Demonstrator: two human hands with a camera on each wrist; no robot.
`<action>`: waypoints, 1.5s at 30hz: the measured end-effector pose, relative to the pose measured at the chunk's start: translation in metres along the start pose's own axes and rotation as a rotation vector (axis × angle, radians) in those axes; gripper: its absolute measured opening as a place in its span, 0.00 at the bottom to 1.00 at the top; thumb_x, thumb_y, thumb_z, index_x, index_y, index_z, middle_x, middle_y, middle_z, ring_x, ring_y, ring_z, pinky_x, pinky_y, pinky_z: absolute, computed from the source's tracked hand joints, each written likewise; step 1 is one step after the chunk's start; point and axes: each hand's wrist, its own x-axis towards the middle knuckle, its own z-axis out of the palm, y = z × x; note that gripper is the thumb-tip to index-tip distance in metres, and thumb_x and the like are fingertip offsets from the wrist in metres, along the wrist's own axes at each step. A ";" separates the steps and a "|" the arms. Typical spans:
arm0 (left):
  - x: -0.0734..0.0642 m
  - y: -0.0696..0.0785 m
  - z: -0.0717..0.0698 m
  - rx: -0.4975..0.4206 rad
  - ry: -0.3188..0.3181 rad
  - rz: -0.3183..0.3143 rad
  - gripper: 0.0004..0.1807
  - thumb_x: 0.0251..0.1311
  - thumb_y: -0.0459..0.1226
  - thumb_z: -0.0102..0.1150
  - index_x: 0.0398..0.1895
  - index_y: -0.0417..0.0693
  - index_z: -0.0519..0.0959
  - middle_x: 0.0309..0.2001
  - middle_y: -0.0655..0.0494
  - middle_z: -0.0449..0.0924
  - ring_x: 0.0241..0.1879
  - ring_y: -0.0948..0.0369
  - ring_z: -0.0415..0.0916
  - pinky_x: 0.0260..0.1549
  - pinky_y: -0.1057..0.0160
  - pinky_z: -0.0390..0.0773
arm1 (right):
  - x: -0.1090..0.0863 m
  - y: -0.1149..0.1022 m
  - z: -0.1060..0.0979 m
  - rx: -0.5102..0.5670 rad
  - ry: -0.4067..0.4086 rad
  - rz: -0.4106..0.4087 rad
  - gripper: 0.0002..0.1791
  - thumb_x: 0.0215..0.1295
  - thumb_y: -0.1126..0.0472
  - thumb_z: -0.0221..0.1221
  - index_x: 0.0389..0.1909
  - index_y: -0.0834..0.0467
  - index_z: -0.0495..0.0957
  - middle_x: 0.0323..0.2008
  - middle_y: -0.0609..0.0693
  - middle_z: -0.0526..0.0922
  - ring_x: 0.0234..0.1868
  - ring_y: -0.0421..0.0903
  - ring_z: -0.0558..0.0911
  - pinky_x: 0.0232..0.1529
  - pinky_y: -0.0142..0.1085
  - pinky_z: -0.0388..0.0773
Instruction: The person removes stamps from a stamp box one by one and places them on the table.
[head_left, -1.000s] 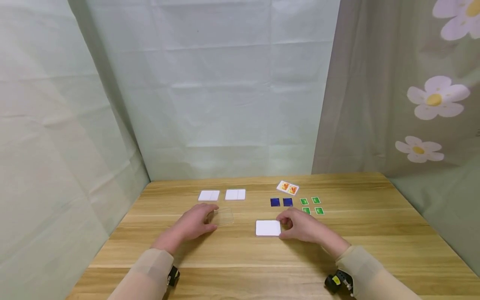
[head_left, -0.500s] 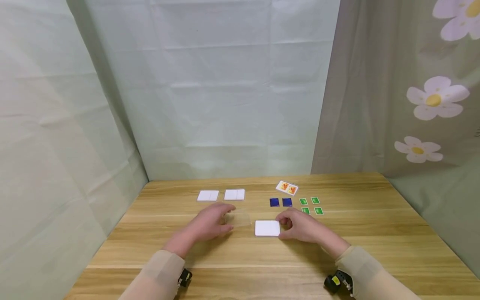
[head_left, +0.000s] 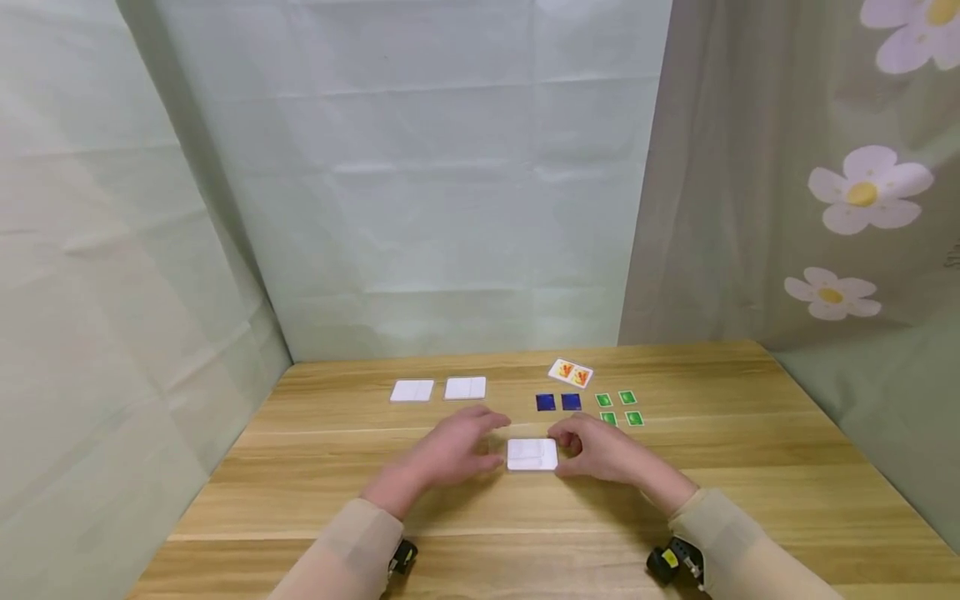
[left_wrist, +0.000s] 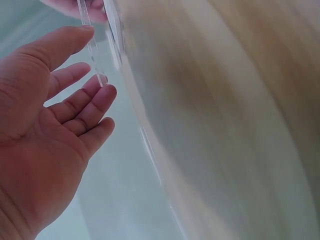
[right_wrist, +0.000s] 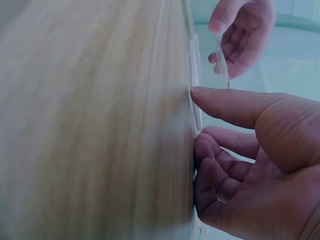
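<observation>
My left hand (head_left: pixel 453 450) grips a thin clear plastic plate (left_wrist: pixel 94 52) by its edges, thumb on one side and fingertips on the other. In the head view the plate overlaps the white rectangular card (head_left: pixel 551 457); both wrist views show it raised a little above the tabletop. At the card's right end, my right hand (head_left: pixel 602 452) holds the short side between thumb and index finger, its other fingers curled down by the table. The card lies flat on the wood.
Two white cards (head_left: pixel 412 390) (head_left: pixel 465 387) lie farther back on the wooden table (head_left: pixel 315 483). To the right are two dark blue squares (head_left: pixel 545 402), several small green squares (head_left: pixel 627 397) and a card with two orange pictures (head_left: pixel 571 373). Curtains (head_left: pixel 450 208) stand behind.
My left hand has moved right, carrying the clear plate from the table's left side to over the white card. My right hand has stayed at the card's right end.
</observation>
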 end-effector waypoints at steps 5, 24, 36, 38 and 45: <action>0.006 0.007 0.006 0.029 -0.017 0.003 0.31 0.68 0.40 0.78 0.72 0.41 0.80 0.65 0.44 0.83 0.64 0.48 0.80 0.66 0.46 0.80 | 0.001 0.000 -0.001 0.003 -0.011 -0.010 0.33 0.58 0.64 0.83 0.64 0.65 0.83 0.41 0.48 0.80 0.43 0.46 0.77 0.43 0.37 0.78; 0.015 0.013 0.017 0.046 -0.080 -0.045 0.28 0.69 0.43 0.78 0.68 0.44 0.83 0.63 0.49 0.82 0.58 0.56 0.81 0.61 0.56 0.83 | 0.002 -0.001 0.003 -0.003 -0.010 0.002 0.30 0.60 0.58 0.83 0.61 0.61 0.84 0.44 0.48 0.81 0.44 0.46 0.78 0.44 0.38 0.79; 0.020 0.011 0.019 0.065 -0.102 -0.036 0.27 0.70 0.44 0.77 0.69 0.46 0.83 0.64 0.50 0.82 0.61 0.55 0.79 0.64 0.55 0.81 | 0.003 -0.009 0.006 -0.069 0.017 0.096 0.28 0.57 0.58 0.85 0.57 0.56 0.88 0.43 0.47 0.80 0.44 0.46 0.77 0.46 0.44 0.79; 0.021 0.010 0.020 0.063 -0.106 -0.038 0.27 0.70 0.44 0.77 0.69 0.46 0.83 0.64 0.50 0.82 0.61 0.55 0.79 0.64 0.55 0.81 | 0.002 -0.009 0.006 -0.069 0.019 0.101 0.28 0.57 0.58 0.85 0.58 0.56 0.88 0.43 0.47 0.80 0.43 0.46 0.76 0.46 0.44 0.79; 0.023 0.010 0.019 0.050 -0.120 -0.046 0.27 0.69 0.42 0.77 0.68 0.46 0.83 0.66 0.49 0.82 0.63 0.54 0.79 0.66 0.53 0.80 | 0.003 -0.011 0.006 -0.067 0.019 0.112 0.27 0.57 0.57 0.85 0.57 0.55 0.88 0.43 0.47 0.80 0.44 0.45 0.76 0.46 0.45 0.79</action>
